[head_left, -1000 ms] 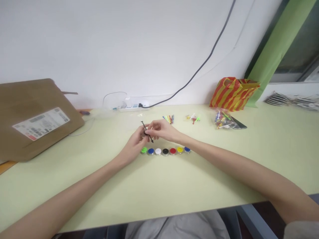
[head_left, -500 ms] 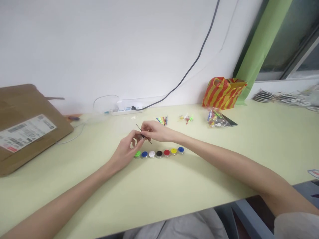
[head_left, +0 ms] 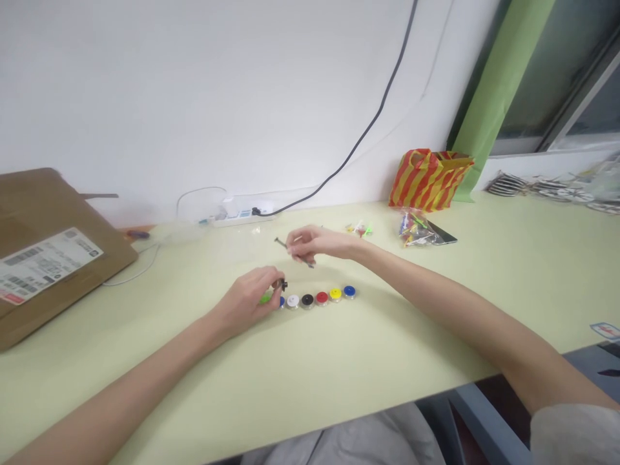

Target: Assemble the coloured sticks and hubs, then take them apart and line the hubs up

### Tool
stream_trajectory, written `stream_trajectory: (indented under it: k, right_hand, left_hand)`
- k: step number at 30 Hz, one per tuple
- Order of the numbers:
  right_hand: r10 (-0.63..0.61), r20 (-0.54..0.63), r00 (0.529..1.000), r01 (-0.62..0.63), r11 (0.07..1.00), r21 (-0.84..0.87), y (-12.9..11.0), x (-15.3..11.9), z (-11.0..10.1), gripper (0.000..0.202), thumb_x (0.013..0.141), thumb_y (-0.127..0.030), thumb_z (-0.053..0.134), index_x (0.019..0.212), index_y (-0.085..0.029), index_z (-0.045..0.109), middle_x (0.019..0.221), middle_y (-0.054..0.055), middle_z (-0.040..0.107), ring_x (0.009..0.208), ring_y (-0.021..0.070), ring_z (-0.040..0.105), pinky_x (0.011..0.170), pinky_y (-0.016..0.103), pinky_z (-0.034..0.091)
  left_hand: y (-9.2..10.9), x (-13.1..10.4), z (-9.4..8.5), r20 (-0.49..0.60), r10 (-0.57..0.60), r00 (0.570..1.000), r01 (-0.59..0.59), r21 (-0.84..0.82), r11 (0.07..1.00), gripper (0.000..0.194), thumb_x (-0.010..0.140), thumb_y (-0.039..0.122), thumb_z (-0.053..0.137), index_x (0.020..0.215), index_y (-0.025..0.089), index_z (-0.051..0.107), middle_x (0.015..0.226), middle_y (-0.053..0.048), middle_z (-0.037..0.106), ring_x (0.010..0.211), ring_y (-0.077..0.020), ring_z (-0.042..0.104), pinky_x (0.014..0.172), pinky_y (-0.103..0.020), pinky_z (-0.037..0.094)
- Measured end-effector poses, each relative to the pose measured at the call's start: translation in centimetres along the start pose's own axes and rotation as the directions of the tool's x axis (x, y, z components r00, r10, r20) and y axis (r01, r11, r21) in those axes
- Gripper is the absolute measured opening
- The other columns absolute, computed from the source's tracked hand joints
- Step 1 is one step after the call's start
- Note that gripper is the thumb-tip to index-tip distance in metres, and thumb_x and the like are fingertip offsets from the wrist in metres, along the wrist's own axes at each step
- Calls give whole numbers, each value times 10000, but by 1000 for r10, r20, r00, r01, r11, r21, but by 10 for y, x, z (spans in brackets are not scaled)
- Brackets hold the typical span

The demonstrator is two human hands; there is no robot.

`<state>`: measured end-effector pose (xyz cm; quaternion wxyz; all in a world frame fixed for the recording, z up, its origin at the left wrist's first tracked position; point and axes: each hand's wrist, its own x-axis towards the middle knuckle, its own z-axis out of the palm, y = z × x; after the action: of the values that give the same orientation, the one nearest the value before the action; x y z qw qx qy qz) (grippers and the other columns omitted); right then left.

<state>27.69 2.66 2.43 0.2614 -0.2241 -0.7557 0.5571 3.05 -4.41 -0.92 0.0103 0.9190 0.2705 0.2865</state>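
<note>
My left hand (head_left: 254, 296) pinches a small dark piece (head_left: 283, 284) just above the left end of a row of small round pots. My right hand (head_left: 310, 243), up and to the right of it, grips a thin dark stick (head_left: 281, 243). The row has coloured tops: green (head_left: 265, 298), blue, white (head_left: 293, 301), black (head_left: 307, 300), red (head_left: 322, 298), yellow (head_left: 335, 294) and blue (head_left: 349, 292). My left fingers partly cover the green and the nearer blue one.
On the pale table (head_left: 310, 368) lie small coloured pieces (head_left: 359, 229) and a clear bag of more pieces (head_left: 416, 229). A striped bag (head_left: 429, 181) stands at the wall. A cardboard package (head_left: 53, 252) is at the left, a power strip (head_left: 242, 212) at the back.
My hands have moved apart. My right hand has gone up and right with the stick, and my left hand has come down slightly with the dark piece.
</note>
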Motion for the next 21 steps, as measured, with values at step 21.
stream_trajectory:
  k: [21]
  right_hand:
    - [66,-466,882,-176,965,-195,12,-7,-48,131,946,-211,629,951,-129,732,932,92,783,676,118,706,483,184,456]
  left_hand:
    - [-10,-3,5,-112,-48,993,58,84,995,182,1026,285,523,1126,179,632,829,-9,651,752,-158,632,732,-292,494]
